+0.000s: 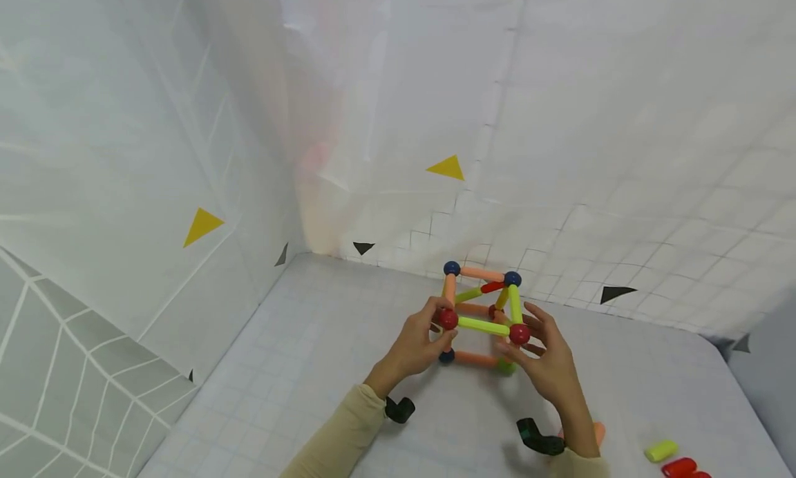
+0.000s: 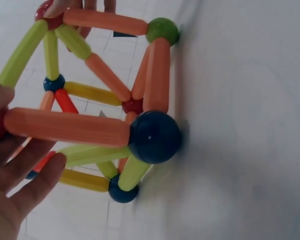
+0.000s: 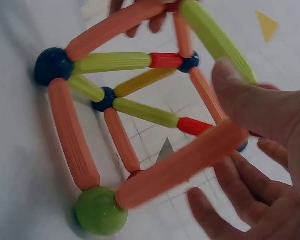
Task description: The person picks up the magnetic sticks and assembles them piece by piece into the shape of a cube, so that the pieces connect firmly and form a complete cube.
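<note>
A box-shaped magnetic ball-and-stick frame (image 1: 483,326) stands on the white surface, built of orange, yellow-green, yellow and red sticks joined by coloured balls. My left hand (image 1: 413,336) pinches it at the upper near-left red ball (image 1: 448,318). At the upper near-right red ball (image 1: 519,333), my right hand (image 1: 550,360) holds the frame between thumb and fingers. The right thumb partly covers that ball in the right wrist view. A green ball (image 3: 101,211) and a dark blue ball (image 2: 155,137) form the lower near corners. Slanting yellow-green sticks with red ends cross the frame's inside.
Loose pieces lie at the lower right: a yellow-green stick (image 1: 661,451) and red pieces (image 1: 679,467). An orange piece (image 1: 599,433) shows partly behind the right wrist. Dark curved pieces (image 1: 400,410) sit by both wrists. A white sheet wall (image 1: 385,208) rises close behind the frame.
</note>
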Demonstrator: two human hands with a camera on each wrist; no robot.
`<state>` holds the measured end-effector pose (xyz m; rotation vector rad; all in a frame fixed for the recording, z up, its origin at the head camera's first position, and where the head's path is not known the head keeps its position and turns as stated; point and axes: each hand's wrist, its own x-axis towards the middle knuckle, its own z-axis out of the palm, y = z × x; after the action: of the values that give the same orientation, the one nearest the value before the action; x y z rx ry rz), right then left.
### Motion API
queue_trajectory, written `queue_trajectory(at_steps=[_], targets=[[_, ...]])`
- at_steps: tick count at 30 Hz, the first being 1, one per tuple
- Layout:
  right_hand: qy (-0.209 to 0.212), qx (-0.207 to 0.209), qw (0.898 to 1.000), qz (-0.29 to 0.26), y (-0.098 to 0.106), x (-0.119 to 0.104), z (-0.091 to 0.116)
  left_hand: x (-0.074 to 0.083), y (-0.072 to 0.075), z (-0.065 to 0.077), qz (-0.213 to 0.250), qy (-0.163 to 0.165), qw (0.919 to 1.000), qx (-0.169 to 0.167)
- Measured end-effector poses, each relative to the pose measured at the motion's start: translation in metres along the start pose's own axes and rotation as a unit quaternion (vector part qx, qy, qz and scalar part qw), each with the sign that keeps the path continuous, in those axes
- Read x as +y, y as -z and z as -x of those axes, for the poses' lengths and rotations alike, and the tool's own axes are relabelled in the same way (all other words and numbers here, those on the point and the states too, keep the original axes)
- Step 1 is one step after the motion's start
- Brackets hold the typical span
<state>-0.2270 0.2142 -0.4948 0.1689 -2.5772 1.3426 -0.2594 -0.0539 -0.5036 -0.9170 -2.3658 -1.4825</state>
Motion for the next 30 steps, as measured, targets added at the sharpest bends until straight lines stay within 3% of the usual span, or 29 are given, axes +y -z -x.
queue_trajectory(at_steps=[4, 8, 15, 22, 30], targets=[[-0.033, -0.072, 0.997, -0.016, 0.004, 0.011, 0.001, 0.003, -0.004, 0.002, -0.019, 0.003, 0.9997, 0.013], [-0.041, -0.102, 0.994, 0.002, 0.003, 0.018, 0.001, 0.002, -0.007, 0.002, -0.042, -0.006, 0.9987, 0.027], [-0.049, -0.091, 0.994, 0.025, 0.004, 0.016, 0.004, 0.0, -0.014, -0.001, -0.071, -0.024, 0.9964, 0.038], [-0.036, -0.071, 0.995, 0.059, 0.012, 0.012, 0.014, 0.003, -0.021, -0.002, -0.075, -0.032, 0.9966, 0.013], [-0.066, -0.106, 0.99, 0.072, 0.026, 0.018, 0.017, 0.004, -0.021, 0.001, -0.072, -0.035, 0.9967, 0.011]])
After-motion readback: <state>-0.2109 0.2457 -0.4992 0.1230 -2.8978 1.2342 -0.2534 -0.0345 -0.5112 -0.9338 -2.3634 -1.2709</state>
